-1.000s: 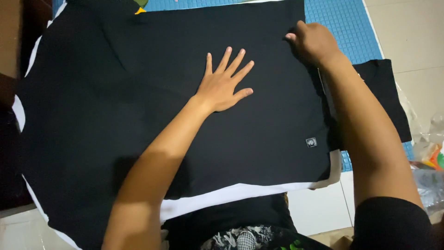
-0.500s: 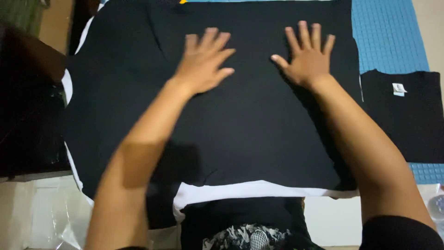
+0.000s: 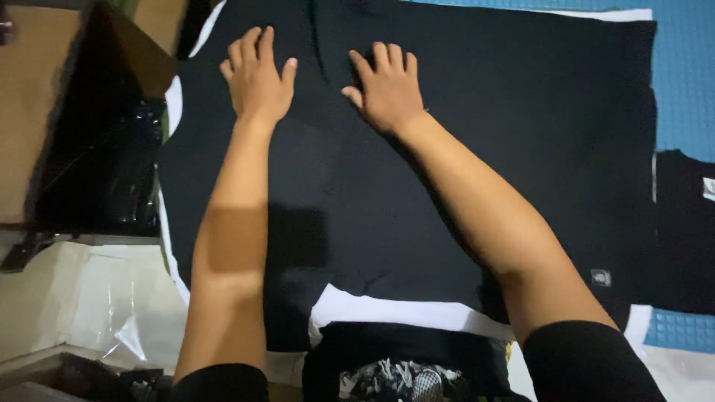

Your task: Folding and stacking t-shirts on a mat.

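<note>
A large black garment [image 3: 462, 134] lies spread flat over a white sheet [image 3: 395, 309]. My left hand [image 3: 257, 78] rests palm down on its upper left part, fingers together and pointing away from me. My right hand [image 3: 383, 85] lies flat on the cloth just to the right of it, a short gap between the two. Neither hand grips anything. A small grey tag [image 3: 600, 277] shows near the garment's lower right corner.
A second folded black garment [image 3: 685, 238] lies at the right on a blue textured mat [image 3: 681, 74]. A dark glossy box [image 3: 100, 171] stands at the left, with clear plastic wrapping [image 3: 82, 298] below it. My patterned dark clothing [image 3: 402, 372] is at the bottom.
Both hands have slid left across the black garment and now lie closer together near its left side. The view has shifted left too, showing the dark box.
</note>
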